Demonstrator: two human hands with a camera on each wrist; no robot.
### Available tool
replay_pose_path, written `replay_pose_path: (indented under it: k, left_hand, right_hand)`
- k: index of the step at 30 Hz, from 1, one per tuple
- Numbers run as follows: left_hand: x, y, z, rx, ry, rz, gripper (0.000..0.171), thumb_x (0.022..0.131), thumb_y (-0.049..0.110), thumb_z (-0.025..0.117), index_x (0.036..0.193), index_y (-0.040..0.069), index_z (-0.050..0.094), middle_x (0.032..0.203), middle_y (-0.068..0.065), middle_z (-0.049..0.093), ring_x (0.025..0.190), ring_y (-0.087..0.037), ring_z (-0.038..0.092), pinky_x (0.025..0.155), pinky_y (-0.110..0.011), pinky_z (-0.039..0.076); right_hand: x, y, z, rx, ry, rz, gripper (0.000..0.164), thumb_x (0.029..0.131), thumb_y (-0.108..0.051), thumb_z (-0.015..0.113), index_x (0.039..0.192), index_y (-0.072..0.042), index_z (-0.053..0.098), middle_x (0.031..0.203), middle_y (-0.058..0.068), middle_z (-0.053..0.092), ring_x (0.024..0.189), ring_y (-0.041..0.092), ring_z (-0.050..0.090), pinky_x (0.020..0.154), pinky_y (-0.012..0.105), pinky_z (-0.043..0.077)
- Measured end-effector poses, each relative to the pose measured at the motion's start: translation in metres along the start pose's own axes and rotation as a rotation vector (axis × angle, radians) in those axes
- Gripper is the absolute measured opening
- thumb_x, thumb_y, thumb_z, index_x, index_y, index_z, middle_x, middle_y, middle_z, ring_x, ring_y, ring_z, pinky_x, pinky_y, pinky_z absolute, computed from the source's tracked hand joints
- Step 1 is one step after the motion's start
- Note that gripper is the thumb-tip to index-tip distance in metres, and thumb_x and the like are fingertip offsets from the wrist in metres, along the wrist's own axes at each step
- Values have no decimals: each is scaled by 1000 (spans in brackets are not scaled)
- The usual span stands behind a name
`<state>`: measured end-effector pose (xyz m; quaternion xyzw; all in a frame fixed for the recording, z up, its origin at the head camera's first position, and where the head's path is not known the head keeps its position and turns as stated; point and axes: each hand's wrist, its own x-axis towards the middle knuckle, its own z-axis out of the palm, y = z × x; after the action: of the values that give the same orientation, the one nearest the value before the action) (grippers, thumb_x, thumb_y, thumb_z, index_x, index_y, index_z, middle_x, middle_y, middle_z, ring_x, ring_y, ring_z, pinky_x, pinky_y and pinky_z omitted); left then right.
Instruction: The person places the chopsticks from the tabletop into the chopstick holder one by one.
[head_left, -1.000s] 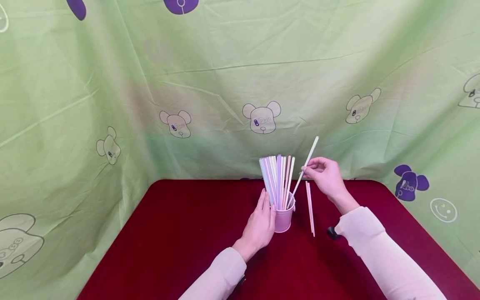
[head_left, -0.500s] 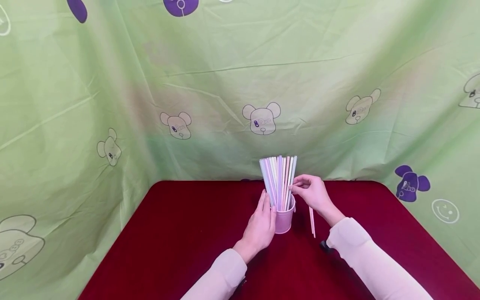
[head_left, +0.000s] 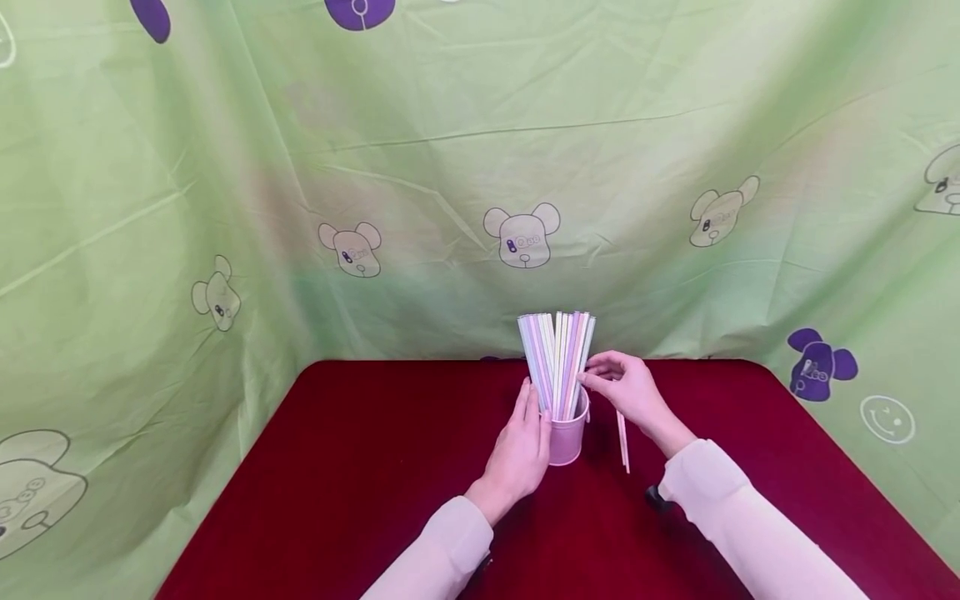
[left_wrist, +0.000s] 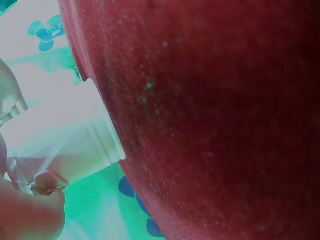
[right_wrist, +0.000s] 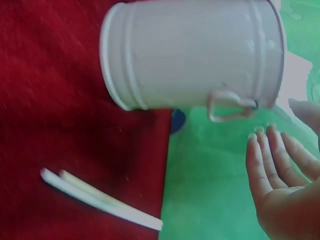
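Observation:
A small pink bucket (head_left: pixel 566 442) holds a fanned bunch of pastel straws (head_left: pixel 553 358). My left hand (head_left: pixel 517 446) holds the bucket at its left side, thumb toward the front of the rim; the left wrist view shows its fingers (left_wrist: pixel 35 212) beside a wire handle (left_wrist: pixel 49 182). To the right of the bunch, my right hand (head_left: pixel 622 387) touches the outermost straws with its thumb and fingertips. In the right wrist view its fingers (right_wrist: pixel 270 160) extend nearly straight near the bucket rim. The lower straw ends are hidden inside the bucket.
Two thin pale straws (head_left: pixel 622 442) lie on the dark red tablecloth (head_left: pixel 360 500) right of the bucket, partly behind my right hand. A green curtain (head_left: pixel 450 167) printed with bear heads hangs behind the table and along both sides.
My right hand has come down and left, bringing a pale straw upright into the bunch. Since half a second ago, straws on the bunch's right have shifted order. My left hand stays put.

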<state>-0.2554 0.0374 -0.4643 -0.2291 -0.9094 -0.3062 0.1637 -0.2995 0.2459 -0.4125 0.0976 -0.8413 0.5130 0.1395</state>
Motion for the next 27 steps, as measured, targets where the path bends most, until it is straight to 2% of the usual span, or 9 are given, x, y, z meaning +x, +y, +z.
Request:
replay_pose_path:
  k: [3,5,12,16,21,27]
  left_hand:
    - [0,0,-1,3,0,0,55,103,34,27,149,5,20,157,-7,12,131,-20,39,102,-34,40]
    - [0,0,-1,5,1,1,55,103,34,26,149,5,20,157,-6,11,131,-20,39,101,-34,40]
    - [0,0,-1,3,3,5,55,103,34,26,150,5,20,157,-6,10,130,-21,41,100,-34,41]
    - [0,0,0,-1,0,1,54,103,33,26,150,5,20,157,-3,8,129,-21,42,100,-34,42]
    - [0,-1,1,-6,-3,-3,54,103,33,27,150,6,20,157,-3,8,130,-20,40,101,-34,40]
    - [-1,0,0,-6,0,3,55,103,33,26,150,5,20,157,-5,10,131,-20,39,101,-34,41]
  right_hand:
    - [6,1,-9,5,2,5,31,86,-24,70,104,1,64,90,15,68,76,19,66,66,27,53]
    - [11,3,-15,-29,7,-3,31,87,-24,68,103,1,64,89,16,68,75,20,66,66,28,54]
    - [26,22,-32,-316,10,-36,23,86,-19,68,98,1,67,89,13,70,80,25,66,68,32,51]
    - [29,38,-38,-436,-35,-37,24,84,-15,68,95,5,66,84,14,69,78,26,65,71,38,51]
    - [28,56,-39,-529,-99,33,24,80,-12,67,93,8,66,82,16,68,81,31,62,74,44,49]
    - [21,77,-33,-545,-126,157,15,76,-10,70,82,3,66,67,7,64,70,27,60,69,40,47]
